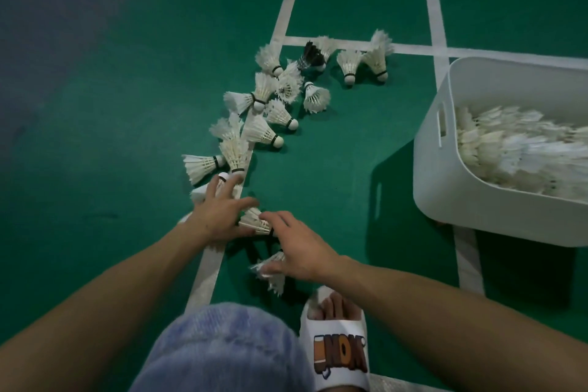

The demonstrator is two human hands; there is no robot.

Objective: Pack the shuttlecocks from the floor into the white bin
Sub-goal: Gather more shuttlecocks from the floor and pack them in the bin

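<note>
Several white feather shuttlecocks (259, 130) lie scattered on the green court floor ahead of me, one dark-feathered (313, 54) at the back. The white bin (445, 200) stands at the right, holding a blurred heap of shuttlecocks. My left hand (219, 213) reaches forward with its fingers spread over the nearest shuttlecock (200, 193). Another shuttlecock (254, 222) lies between my hands, and the fingertips of my right hand (300, 248) touch it. A further shuttlecock (273, 278) sticks out from under my right palm, with the thumb lying across its feathers.
White court lines (286, 3) cross the floor under the pile and beside the bin. My knee in blue fabric (222, 350) and my foot in a white slipper (337, 347) are at the bottom of the view.
</note>
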